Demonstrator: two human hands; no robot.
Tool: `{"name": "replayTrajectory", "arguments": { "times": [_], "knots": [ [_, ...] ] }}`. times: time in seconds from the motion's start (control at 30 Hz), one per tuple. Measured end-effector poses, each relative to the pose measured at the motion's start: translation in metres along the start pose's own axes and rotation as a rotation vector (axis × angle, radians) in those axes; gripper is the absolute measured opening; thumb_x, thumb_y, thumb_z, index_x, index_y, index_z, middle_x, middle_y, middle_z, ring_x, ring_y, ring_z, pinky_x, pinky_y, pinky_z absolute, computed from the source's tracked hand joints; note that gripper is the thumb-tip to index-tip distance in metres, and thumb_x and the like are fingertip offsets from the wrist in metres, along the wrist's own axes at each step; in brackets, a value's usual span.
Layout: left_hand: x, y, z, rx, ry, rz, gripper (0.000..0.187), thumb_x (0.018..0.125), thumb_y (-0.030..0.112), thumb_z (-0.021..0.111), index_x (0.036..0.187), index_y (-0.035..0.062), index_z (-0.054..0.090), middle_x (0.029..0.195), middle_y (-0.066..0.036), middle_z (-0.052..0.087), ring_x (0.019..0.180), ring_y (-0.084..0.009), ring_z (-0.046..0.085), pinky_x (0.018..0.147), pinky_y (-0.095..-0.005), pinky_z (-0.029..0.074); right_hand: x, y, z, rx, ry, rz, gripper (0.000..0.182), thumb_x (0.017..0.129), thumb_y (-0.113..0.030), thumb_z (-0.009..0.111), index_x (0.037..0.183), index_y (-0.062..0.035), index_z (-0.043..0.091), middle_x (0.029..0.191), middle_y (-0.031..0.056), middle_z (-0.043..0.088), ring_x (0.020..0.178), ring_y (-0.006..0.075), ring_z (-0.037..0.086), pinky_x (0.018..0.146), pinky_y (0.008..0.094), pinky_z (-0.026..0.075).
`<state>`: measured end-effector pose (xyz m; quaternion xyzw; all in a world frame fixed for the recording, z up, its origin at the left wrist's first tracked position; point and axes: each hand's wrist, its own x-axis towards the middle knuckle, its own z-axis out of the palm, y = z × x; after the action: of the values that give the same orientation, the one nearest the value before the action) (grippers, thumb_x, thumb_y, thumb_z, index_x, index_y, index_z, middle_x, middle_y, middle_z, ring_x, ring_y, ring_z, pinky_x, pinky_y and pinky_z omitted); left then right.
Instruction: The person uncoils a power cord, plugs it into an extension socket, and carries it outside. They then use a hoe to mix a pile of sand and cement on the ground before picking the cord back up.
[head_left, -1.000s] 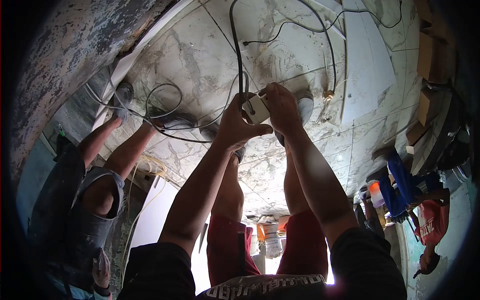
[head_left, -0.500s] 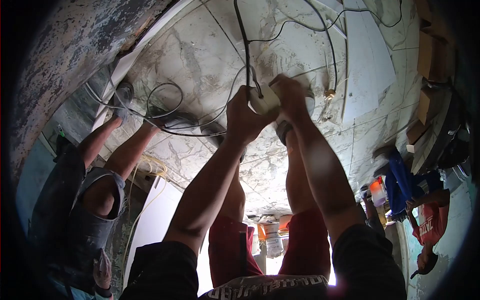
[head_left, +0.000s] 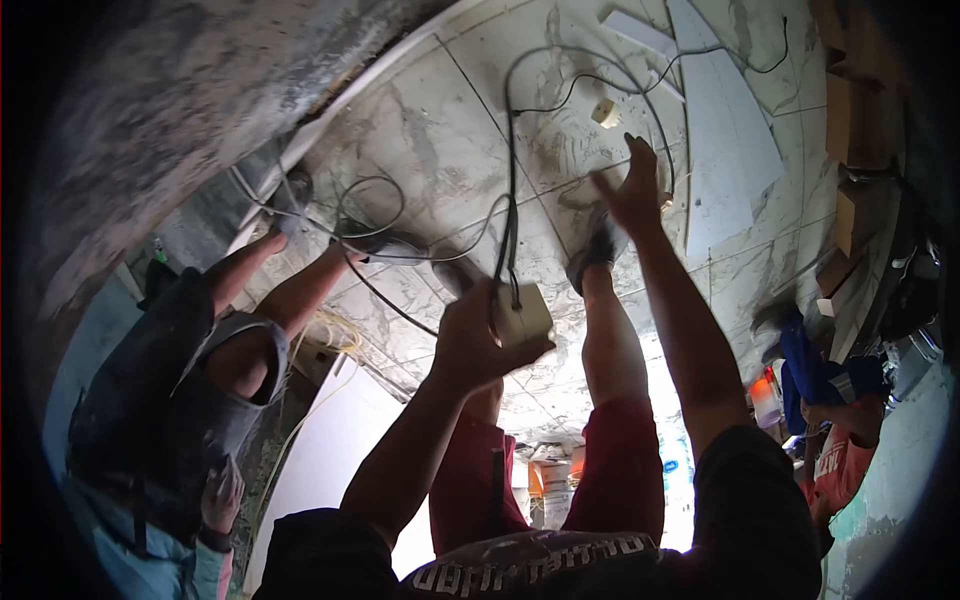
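Note:
My left hand (head_left: pixel 470 335) is wrapped around a cream electrical box (head_left: pixel 524 312), with its thumb along the near side. A dark cable (head_left: pixel 511 180) enters the top of the box, beside a thinner grey cable (head_left: pixel 478 240). My right hand (head_left: pixel 634 193) is raised apart from the box, holding nothing, its fingers spread. Just beyond its fingertips, a small cream block (head_left: pixel 605 113) shows against the tiled floor (head_left: pixel 560 150). A black cord loop (head_left: pixel 640 85) curves around the block and past my right hand.
At left, another person (head_left: pixel 170 390) stands close, with feet near the coiled cable (head_left: pixel 372 205). White panels (head_left: pixel 725 140) lie on the floor at right, near cardboard boxes (head_left: pixel 850 120). Another person in red (head_left: pixel 845 460) is at far right. Buckets (head_left: pixel 550 480) stand behind my legs.
My right hand has left the box and moved up and right, opening. My left hand has drawn the box down toward me. The small cream block now shows beyond my right hand.

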<state>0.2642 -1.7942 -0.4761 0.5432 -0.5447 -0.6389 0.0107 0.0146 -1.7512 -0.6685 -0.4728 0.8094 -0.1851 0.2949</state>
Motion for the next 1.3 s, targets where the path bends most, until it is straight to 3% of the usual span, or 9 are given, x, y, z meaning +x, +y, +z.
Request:
{"name": "replayTrajectory", "arguments": {
  "times": [0.27, 0.33, 0.57, 0.67, 0.7, 1.07, 1.1, 1.17, 1.3],
  "knots": [
    [-0.150, 0.189, -0.048, 0.264, -0.354, -0.126, 0.065, 0.054, 0.041, 0.082, 0.101, 0.0040, 0.055, 0.089, -0.015, 0.061, 0.083, -0.0304, 0.062, 0.073, -0.0378, 0.049, -0.062, -0.217, -0.198, 0.214, -0.478, -0.607, 0.081, 0.057, -0.042, 0.078, 0.126, -0.0127, 0.046, 0.142, 0.0092, 0.029, 0.135, 0.0302, 0.020, 0.108, 0.0477, 0.012],
    [-0.182, 0.234, -0.061, 0.299, -0.380, -0.112, 0.064, 0.055, 0.042, 0.081, 0.099, 0.0046, 0.056, 0.090, -0.015, 0.061, 0.085, -0.0317, 0.062, 0.074, -0.0383, 0.048, -0.078, -0.242, -0.247, 0.345, -0.494, -0.659, 0.066, 0.056, -0.035, 0.080, 0.111, -0.0118, 0.053, 0.123, 0.0078, 0.051, 0.128, 0.0292, 0.033, 0.104, 0.0472, 0.020],
    [-0.318, 0.385, -0.089, 0.295, -0.464, 0.024, 0.065, 0.050, 0.041, 0.082, 0.098, 0.0026, 0.058, 0.080, -0.009, 0.062, 0.068, -0.0228, 0.063, 0.064, -0.0326, 0.049, -0.161, -0.315, -0.383, 0.659, -0.686, -0.593, 0.042, 0.065, -0.026, 0.073, 0.102, -0.0110, 0.059, 0.093, 0.0043, 0.060, 0.094, 0.0239, 0.054, 0.087, 0.0375, 0.040],
    [-0.389, 0.433, -0.099, 0.135, -0.334, 0.129, 0.061, 0.049, 0.037, 0.083, 0.094, 0.0025, 0.060, 0.078, -0.006, 0.061, 0.065, -0.0186, 0.061, 0.061, -0.0288, 0.048, -0.190, -0.326, -0.388, 0.709, -0.703, -0.555, 0.031, 0.069, -0.024, 0.070, 0.095, -0.0098, 0.062, 0.087, 0.0051, 0.062, 0.085, 0.0229, 0.058, 0.079, 0.0359, 0.044],
    [-0.419, 0.453, -0.089, 0.199, -0.053, 0.166, 0.061, 0.048, 0.035, 0.084, 0.093, 0.0026, 0.061, 0.078, -0.005, 0.061, 0.065, -0.0170, 0.060, 0.062, -0.0275, 0.047, -0.192, -0.331, -0.390, 0.706, -0.711, -0.545, 0.027, 0.069, -0.023, 0.069, 0.092, -0.0092, 0.062, 0.085, 0.0055, 0.062, 0.083, 0.0231, 0.059, 0.077, 0.0356, 0.045],
    [-0.597, 0.473, -0.205, -0.099, -0.349, 1.068, 0.059, 0.057, 0.030, 0.083, 0.099, -0.0002, 0.054, 0.075, -0.013, 0.059, 0.050, -0.0163, 0.057, 0.044, -0.0234, 0.047, -0.232, -0.418, -0.334, 0.478, -0.432, -0.659, 0.024, 0.084, -0.028, 0.052, 0.088, -0.0049, 0.055, 0.081, 0.0143, 0.061, 0.080, 0.0295, 0.061, 0.070, 0.0391, 0.046],
    [-0.604, 0.466, -0.219, -0.122, -0.386, 1.109, 0.059, 0.058, 0.030, 0.083, 0.100, -0.0005, 0.054, 0.075, -0.013, 0.059, 0.049, -0.0163, 0.056, 0.043, -0.0230, 0.047, -0.233, -0.432, -0.342, 0.735, -0.482, -0.560, 0.009, 0.083, -0.013, 0.055, 0.084, -0.0044, 0.054, 0.081, 0.0107, 0.060, 0.078, 0.0247, 0.060, 0.069, 0.0388, 0.044],
    [-0.610, 0.453, -0.235, -0.234, -0.426, 1.060, 0.068, 0.052, 0.029, 0.088, 0.102, -0.0014, 0.054, 0.074, -0.014, 0.061, 0.047, -0.0144, 0.056, 0.043, -0.0198, 0.047, -0.227, -0.433, -0.328, 0.914, -0.322, -0.692, 0.021, 0.093, -0.021, 0.047, 0.083, -0.0034, 0.051, 0.072, 0.0047, 0.054, 0.069, 0.0161, 0.054, 0.068, 0.0300, 0.043],
    [-0.612, 0.392, -0.266, -0.377, -0.481, 0.980, 0.082, 0.045, 0.033, 0.091, 0.100, -0.0003, 0.041, 0.093, -0.017, 0.051, 0.063, -0.0178, 0.054, 0.043, -0.0205, 0.047, -0.297, -0.434, -0.383, 1.005, -0.147, -0.243, 0.028, 0.091, -0.031, 0.052, 0.085, -0.0029, 0.052, 0.070, 0.0038, 0.054, 0.061, 0.0110, 0.051, 0.055, 0.0267, 0.043]
  ]
}}
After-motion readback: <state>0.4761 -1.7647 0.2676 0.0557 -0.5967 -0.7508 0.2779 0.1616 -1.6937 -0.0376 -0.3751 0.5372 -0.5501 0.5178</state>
